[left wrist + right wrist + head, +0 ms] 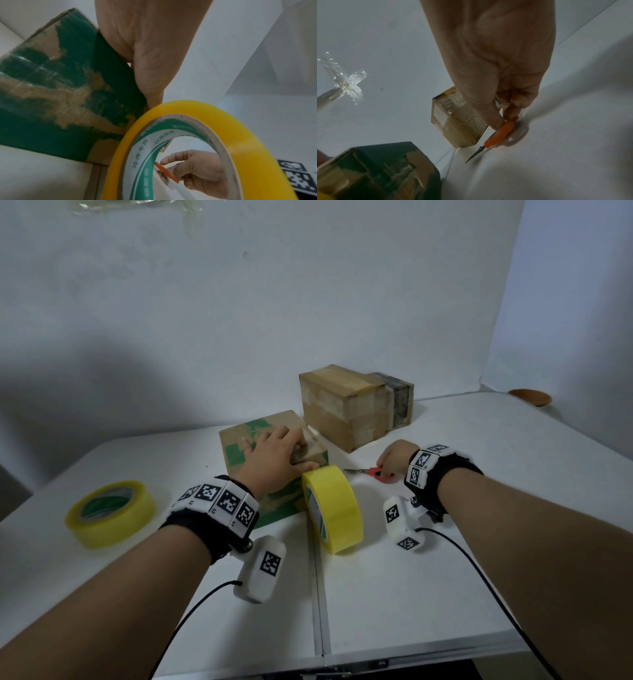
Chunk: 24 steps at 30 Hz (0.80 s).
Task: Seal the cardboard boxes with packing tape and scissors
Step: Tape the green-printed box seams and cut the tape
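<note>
A cardboard box with green print (274,501) (51,81) (385,169) sits mid-table. My left hand (303,457) (150,81) lies over its top right corner, fingers bent over the top edge and thumb down the near corner. A yellow tape roll (334,508) (240,135) stands on edge against the box, just below my thumb. To the right, my right hand (385,469) (505,115) pinches the red handle of small scissors (375,472) (501,131) (167,171), low over the table with the blades pointing left and closed.
A second yellow tape roll (109,513) lies flat at the left. A taller brown taped box (342,409) (453,121) stands behind, with a darker box (399,398) against its back. A brown dish (531,397) sits far right. A seam (317,594) splits the white table.
</note>
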Tool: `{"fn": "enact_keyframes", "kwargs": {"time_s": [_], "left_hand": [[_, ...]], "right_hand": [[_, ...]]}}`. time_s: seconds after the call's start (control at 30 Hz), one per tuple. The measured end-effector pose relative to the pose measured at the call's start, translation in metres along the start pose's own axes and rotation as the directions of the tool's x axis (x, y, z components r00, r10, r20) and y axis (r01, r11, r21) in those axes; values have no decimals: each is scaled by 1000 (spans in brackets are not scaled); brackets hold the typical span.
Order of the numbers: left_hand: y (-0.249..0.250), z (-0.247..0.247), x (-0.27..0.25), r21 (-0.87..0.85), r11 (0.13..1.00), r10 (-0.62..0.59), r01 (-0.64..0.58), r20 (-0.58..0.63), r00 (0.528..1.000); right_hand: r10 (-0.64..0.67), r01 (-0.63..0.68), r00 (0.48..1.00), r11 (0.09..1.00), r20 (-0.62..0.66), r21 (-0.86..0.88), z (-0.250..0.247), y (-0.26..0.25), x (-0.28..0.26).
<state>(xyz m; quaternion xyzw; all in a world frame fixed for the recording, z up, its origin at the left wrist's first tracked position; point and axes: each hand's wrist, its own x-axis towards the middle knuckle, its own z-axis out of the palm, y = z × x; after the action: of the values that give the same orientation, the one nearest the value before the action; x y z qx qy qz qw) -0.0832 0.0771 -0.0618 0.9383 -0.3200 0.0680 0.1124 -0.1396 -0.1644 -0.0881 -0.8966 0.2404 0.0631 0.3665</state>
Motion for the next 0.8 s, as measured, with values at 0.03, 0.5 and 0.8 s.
{"fn": "enact_keyframes", "kwargs": {"time_s": [0.03, 0.5, 0.8], "left_hand": [[0, 0, 0, 4, 1000, -3, 3, 8, 1000], [-6, -4, -1, 58, 996, 68, -73, 91, 994], [-38, -3, 15, 27, 985, 169, -173, 99, 981]], "right_hand": [[5, -5, 1000, 1000, 8, 5, 1, 3, 0], [-319, 329, 942, 823, -102, 463, -1, -49, -18], [-520, 479, 851, 827, 74, 293, 5, -86, -34]]}}
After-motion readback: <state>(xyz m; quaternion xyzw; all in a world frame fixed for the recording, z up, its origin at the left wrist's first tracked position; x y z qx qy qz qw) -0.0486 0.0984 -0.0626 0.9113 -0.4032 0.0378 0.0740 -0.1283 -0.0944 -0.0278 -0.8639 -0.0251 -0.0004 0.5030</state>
